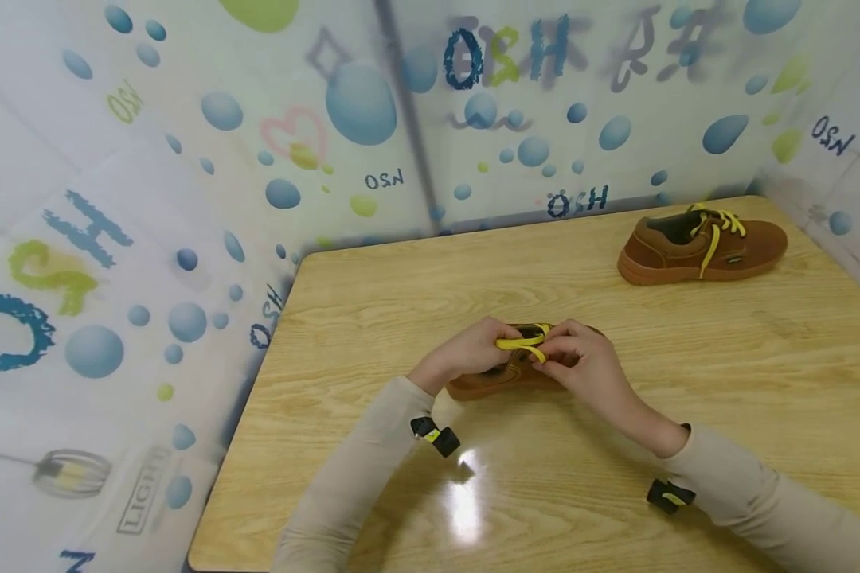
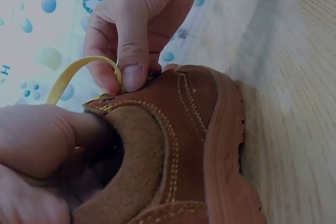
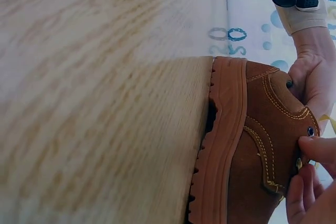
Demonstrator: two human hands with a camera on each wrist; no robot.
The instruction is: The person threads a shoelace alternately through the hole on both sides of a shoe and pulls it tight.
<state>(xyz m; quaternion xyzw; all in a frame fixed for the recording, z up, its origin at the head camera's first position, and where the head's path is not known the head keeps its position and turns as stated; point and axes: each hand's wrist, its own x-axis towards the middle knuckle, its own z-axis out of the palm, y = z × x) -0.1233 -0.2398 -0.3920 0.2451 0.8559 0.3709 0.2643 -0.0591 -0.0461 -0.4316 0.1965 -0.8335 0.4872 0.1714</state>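
A brown shoe with a thick sole [image 1: 483,387] stands on the table in front of me, its stitched side large in the right wrist view. My left hand [image 1: 473,348] reaches into the shoe's ankle opening; the left wrist view shows its thumb and fingers going inside, where their tips are hidden. With thumb and forefinger, my right hand [image 2: 139,17] pinches the yellow shoelace [image 2: 79,66] close against the eyelets. From there the lace arcs loosely back toward the left hand. A dark metal eyelet [image 3: 310,130] shows just beside the right fingertips.
Another brown shoe [image 1: 702,251], with yellow laces, rests at the table's far right corner. The light wooden table [image 1: 373,294] meets patterned walls [image 1: 251,159] at the back. Each wrist carries a small black camera [image 1: 437,436].
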